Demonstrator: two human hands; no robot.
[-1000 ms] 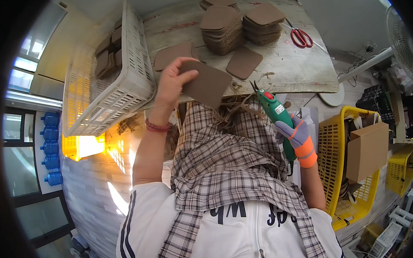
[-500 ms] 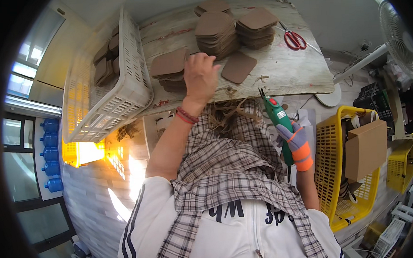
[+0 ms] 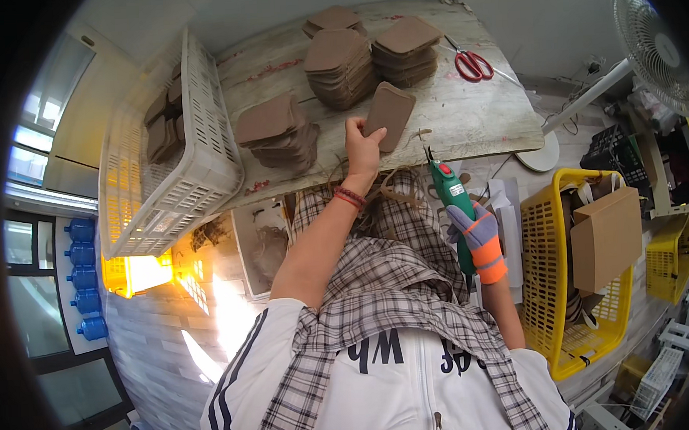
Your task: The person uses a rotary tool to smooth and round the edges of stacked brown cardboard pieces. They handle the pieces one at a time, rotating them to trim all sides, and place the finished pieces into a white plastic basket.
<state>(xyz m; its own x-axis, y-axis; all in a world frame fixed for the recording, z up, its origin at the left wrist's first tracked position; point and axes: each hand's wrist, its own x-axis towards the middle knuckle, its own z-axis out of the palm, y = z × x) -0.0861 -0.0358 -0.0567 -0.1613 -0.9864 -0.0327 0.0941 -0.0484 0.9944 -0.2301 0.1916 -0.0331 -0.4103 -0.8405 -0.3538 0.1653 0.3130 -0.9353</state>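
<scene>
My left hand (image 3: 363,149), bare and with red beads at the wrist, grips a flat brown pad (image 3: 393,111) with rounded corners by its near left edge. The pad is tilted up above the table's front part. In its orange and grey glove, my right hand (image 3: 478,238) is closed around green electric scissors (image 3: 449,186), whose narrow dark blades point away from me. Left of the held pad is an uneven stack of similar brown pads (image 3: 271,118). Farther back stand more stacks (image 3: 339,58), and brown strip scraps (image 3: 401,186) lie on my plaid apron (image 3: 385,263).
Red-handled scissors (image 3: 473,66) lie at the right of the worn wooden table (image 3: 486,120). A white crate (image 3: 216,136) with brown pads stands left; a yellow basket (image 3: 543,283) holding a cardboard box (image 3: 607,238) stands right. A fan (image 3: 649,52) is at the far right.
My left hand has moved right from the left stack to the single pad, which is now lifted and turned in its grip. The right hand keeps hold of the electric scissors.
</scene>
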